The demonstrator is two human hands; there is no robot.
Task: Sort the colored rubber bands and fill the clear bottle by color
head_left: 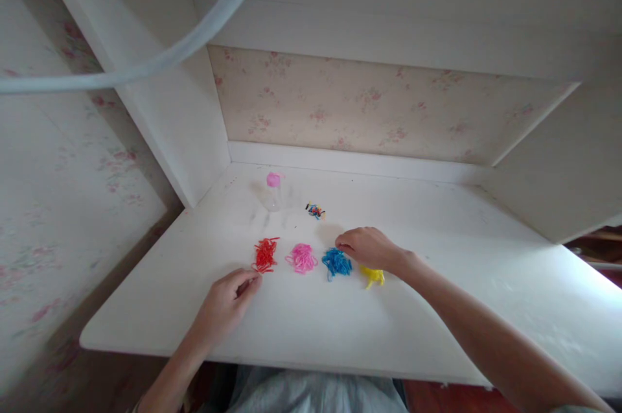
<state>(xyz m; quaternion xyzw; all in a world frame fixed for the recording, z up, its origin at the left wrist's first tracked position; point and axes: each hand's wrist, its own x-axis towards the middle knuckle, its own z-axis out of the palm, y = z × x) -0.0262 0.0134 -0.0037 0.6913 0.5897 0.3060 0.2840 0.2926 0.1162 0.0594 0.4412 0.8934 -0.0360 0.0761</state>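
Observation:
Four small piles of coloured bands lie in a row on the white desk (437, 309): red (265, 254), pink (302, 258), blue (336, 262) and yellow (372, 277). My left hand (226, 304) rests on the desk just below the red pile, fingers curled with the tips close to it. My right hand (370, 248) lies over the gap between the blue and yellow piles, fingers bent and pinched together at the blue pile's upper edge. Whether either hand holds a band is too small to see.
A clear little bottle with a pink cap (273, 191) stands behind the piles. A tiny mixed-colour clump of bands (315, 210) lies to its right. White shelf walls close in the desk at left, back and right. A pale tube (146, 63) crosses overhead.

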